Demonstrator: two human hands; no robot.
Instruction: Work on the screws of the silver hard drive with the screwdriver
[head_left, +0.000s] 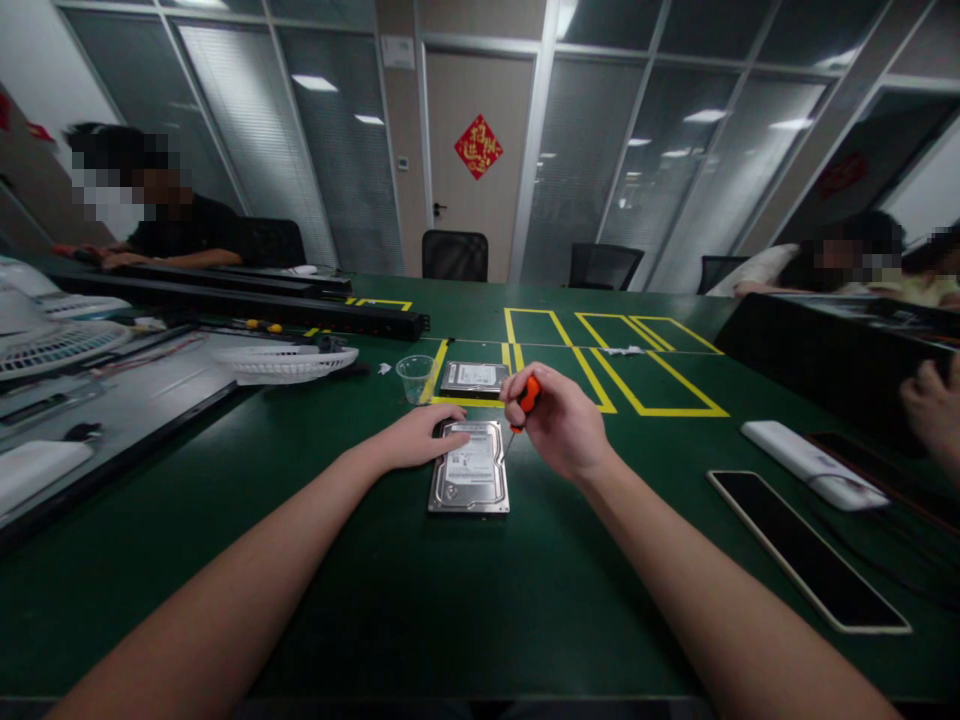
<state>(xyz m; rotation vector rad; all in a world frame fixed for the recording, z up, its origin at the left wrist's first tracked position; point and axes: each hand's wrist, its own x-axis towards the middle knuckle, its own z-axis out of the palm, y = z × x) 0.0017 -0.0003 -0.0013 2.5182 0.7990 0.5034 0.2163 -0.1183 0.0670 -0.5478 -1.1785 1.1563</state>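
A silver hard drive point(471, 490) with a white label lies flat on the green table in front of me. My left hand point(416, 437) grips it at the far left corner, the thumb lying across its top. In my right hand point(564, 420) is a screwdriver point(529, 395) with an orange and black handle, held at a tilt. Its thin shaft points down to the right edge of the drive; whether the tip sits in a screw is too small to tell. Just beyond, a second hard drive point(474, 376) lies near a clear plastic cup point(417, 378).
Fan parts point(289, 362) and a large flat panel point(150, 400) fill the left side. A phone point(806, 550) and a white power strip point(814, 463) lie at right. Yellow tape point(682, 412) marks rectangles on the table. People sit across at left and right.
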